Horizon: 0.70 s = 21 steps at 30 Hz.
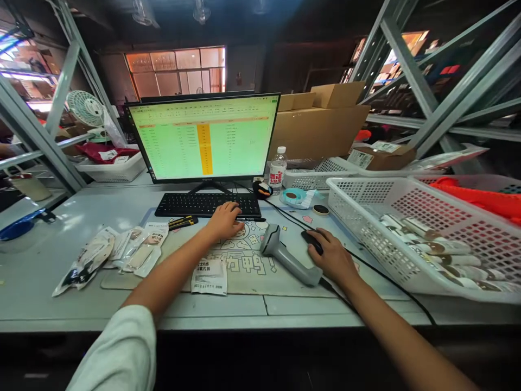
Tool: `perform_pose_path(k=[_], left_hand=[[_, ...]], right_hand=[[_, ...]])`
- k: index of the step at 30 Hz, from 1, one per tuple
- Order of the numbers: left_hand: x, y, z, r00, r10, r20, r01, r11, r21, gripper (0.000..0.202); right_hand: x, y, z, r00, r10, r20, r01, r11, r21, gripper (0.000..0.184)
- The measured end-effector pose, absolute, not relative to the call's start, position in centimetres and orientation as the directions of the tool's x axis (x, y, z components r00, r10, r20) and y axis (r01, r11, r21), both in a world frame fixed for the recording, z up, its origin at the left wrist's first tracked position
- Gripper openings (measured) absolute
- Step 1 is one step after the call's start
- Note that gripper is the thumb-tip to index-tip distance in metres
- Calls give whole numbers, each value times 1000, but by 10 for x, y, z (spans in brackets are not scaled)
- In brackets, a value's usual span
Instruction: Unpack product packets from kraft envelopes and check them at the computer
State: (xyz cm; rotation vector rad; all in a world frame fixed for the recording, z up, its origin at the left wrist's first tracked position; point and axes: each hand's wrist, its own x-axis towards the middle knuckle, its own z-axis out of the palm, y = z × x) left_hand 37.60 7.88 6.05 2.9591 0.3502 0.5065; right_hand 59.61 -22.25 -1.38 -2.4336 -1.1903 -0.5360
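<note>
My left hand (225, 220) rests at the front edge of the black keyboard (203, 205), its fingers curled down onto the keys. My right hand (331, 254) lies over a black computer mouse (311, 239), gripping it. Between the two hands a grey barcode scanner (285, 254) lies on the printed desk mat (248, 266). Behind the keyboard stands a monitor (203, 137) showing a green spreadsheet with an orange column.
Several sealed product packets (122, 251) lie left on the grey table (36, 271), another packet (209, 276) near the front. A white mesh basket (407, 217) with packets fills the right. A water bottle (278, 170), tape roll (293, 196), cardboard boxes (321, 127) and metal shelving (427, 92) stand behind.
</note>
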Motion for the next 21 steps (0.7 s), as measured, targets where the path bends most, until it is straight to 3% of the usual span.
perform_pose_path(k=[7, 15, 21], left_hand=[[421, 86, 40, 910, 324, 258, 292, -944, 156, 64], [437, 81, 40, 920, 308, 242, 284, -950, 129, 61], [409, 71, 65, 915, 298, 274, 276, -954, 117, 61]], right_hand=[[596, -222, -15, 570, 656, 495, 804, -568, -175, 47], [595, -222, -16, 550, 655, 519, 818, -549, -173, 47], [598, -224, -17, 545, 651, 528, 817, -554, -160, 46]])
